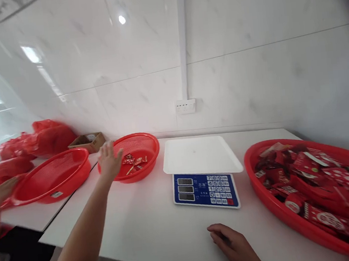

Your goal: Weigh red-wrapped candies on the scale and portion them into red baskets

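Two bare hands: left hand [110,160] is at the left side of the middle basket [135,142]; right hand [232,247] is at the near part of the main table [134,218], in front of the scale [205,189].
Left grip: wide, fingers extended and thumb apart; contact with the basket rim cannot be told.
Right grip: narrow, fingers curled toward the thumb; whether anything is held cannot be told.
Baskets: three, all red. Middle basket stands left of the scale; left basket [51,176] stands on the side table [30,215]; large basket [267,197] stands right of the scale.
Small packets [129,160]: several, lying in the middle basket; they overlap, exact count unclear.
Heaped packets [321,192]: many, mostly red, filling the large basket; not countable.
Scale parts: one blue panel, three display windows [185,189], one keypad [219,189], one white tray [200,156] behind the panel. Readings illegible.
Co-worker's hand [3,192]: one, blurred, beside the left basket.
Red bags [53,139]: at least two, far left.
Cardboard box [96,146]: one, near the wall, behind the left basket.
Tables: two, white, edges adjoining.
Wall [234,78]: pale, glossy, faintly veined; one vertical conduit [183,42] runs down to one socket strip [186,106]. Bright reflections show at left.
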`<state>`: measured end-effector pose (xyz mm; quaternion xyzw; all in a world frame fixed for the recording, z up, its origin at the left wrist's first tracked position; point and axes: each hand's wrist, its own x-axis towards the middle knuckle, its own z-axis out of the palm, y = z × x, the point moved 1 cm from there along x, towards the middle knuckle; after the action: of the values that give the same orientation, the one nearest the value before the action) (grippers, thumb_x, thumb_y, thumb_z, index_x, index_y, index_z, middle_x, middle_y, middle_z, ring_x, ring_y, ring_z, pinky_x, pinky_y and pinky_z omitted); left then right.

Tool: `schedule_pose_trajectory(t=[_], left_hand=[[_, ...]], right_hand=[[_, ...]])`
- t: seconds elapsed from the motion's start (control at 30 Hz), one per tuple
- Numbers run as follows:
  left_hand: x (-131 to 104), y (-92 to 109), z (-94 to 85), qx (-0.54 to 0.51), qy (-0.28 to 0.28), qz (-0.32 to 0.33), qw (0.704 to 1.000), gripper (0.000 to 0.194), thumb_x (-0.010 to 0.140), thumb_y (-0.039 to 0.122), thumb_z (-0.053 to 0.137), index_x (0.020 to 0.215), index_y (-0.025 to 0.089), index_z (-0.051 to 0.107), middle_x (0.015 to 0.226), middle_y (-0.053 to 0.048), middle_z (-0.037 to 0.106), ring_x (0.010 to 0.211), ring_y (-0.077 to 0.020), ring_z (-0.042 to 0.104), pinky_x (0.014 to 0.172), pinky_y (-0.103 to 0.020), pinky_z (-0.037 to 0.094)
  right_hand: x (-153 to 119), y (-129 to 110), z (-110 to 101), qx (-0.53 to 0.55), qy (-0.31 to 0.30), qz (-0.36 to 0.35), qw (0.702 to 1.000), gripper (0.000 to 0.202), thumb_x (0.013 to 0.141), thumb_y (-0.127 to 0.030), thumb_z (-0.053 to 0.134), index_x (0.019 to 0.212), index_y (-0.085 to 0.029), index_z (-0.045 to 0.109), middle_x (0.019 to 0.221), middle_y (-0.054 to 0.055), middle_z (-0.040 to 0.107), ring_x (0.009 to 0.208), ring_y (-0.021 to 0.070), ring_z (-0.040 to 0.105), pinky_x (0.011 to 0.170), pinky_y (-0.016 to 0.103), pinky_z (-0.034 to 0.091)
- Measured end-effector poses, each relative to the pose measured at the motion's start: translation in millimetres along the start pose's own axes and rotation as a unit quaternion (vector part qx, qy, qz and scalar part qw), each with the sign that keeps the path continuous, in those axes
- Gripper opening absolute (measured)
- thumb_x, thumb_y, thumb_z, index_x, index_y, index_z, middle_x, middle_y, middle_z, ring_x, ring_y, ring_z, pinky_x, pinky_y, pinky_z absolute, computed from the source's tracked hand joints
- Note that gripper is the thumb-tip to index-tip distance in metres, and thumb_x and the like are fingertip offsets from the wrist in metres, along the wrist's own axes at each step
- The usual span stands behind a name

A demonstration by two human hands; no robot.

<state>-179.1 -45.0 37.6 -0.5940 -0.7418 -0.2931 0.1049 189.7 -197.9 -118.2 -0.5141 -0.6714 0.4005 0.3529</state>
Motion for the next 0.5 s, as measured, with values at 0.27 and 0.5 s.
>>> schedule_pose_trajectory(t=[0.27, 0.5], left_hand=[[-75.2, 56.6, 6.7, -0.198, -0.004, 0.148, 0.969, 0.063, 0.089, 0.044, 0.04, 0.144, 0.02, 0.02, 0.147, -0.015, 0.031, 0.136, -0.0317, 0.025, 0.106, -0.054, 0.029], [-162.1, 120.4, 53.2, -0.283, -0.132, 0.353, 0.882, 0.061, 0.091, 0.035, 0.044, 0.144, 0.028, 0.014, 0.144, -0.014, 0.036, 0.134, -0.0277, 0.031, 0.102, -0.048, 0.038]], right_hand=[[-14.0, -56.8, -106.9, -0.202, 0.159, -0.09, 0.962, 0.023, 0.087, -0.033, 0.047, 0.099, -0.022, 0.064, 0.097, 0.007, 0.068, 0.092, 0.0197, 0.063, 0.084, 0.032, 0.05], [-13.5, -55.5, -198.9, -0.304, 0.174, 0.109, 0.93, 0.03, 0.084, -0.035, 0.047, 0.109, -0.024, 0.06, 0.114, 0.007, 0.064, 0.101, 0.0258, 0.061, 0.085, 0.04, 0.05]])
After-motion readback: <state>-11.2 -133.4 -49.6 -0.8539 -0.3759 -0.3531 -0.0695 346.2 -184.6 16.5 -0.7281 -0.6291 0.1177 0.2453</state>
